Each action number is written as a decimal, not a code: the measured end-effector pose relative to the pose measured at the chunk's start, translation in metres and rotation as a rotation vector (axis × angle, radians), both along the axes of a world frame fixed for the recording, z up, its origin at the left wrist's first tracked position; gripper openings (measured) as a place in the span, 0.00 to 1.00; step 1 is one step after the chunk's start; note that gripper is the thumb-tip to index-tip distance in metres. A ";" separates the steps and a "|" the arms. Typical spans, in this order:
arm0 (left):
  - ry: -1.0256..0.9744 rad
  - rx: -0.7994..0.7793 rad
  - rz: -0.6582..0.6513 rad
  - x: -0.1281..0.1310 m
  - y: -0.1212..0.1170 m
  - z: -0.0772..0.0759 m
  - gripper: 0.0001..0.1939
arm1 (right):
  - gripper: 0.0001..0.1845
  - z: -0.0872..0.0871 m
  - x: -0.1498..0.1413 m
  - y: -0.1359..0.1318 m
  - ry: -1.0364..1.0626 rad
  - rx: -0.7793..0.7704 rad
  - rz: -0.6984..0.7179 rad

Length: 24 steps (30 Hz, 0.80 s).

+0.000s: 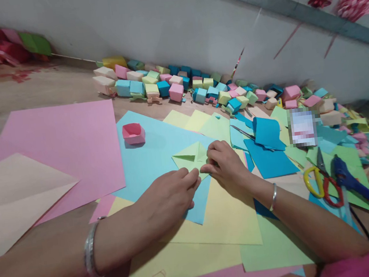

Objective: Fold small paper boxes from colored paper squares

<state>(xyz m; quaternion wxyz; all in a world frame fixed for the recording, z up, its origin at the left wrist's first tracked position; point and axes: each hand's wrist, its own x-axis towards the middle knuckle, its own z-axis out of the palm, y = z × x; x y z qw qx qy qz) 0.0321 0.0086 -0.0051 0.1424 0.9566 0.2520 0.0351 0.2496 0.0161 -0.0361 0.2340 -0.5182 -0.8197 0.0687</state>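
A light green sheet of paper (186, 155), partly folded with raised flaps, lies over a large light blue sheet (160, 159). My left hand (166, 198) presses its fingertips together at the green paper's near edge. From the other side my right hand (225, 162) pinches the right edge of the same paper between thumb and curled fingers. The paper's near corner is partly hidden by my fingers. Behind and to the left stands a small pink folded paper box (134, 134), apart from both hands.
Pink (72, 147) and cream (17, 193) sheets lie left. Many small paper cubes (176, 92) line the wall. On the right are yellow-and-red-handled scissors (323, 185), a blue glue gun (355, 179), a dark blue curled paper (266, 131) and a blurred white item (303, 127).
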 end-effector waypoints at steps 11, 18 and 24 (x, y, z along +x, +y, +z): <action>0.107 0.112 -0.032 -0.001 -0.001 0.001 0.16 | 0.22 -0.003 0.006 0.008 0.098 -0.072 0.025; 0.142 0.126 -0.052 0.000 -0.001 0.006 0.15 | 0.19 0.016 0.021 0.005 0.182 -0.233 0.060; 0.100 0.113 -0.049 -0.001 0.001 0.007 0.17 | 0.10 0.019 0.032 0.006 0.300 -0.346 0.062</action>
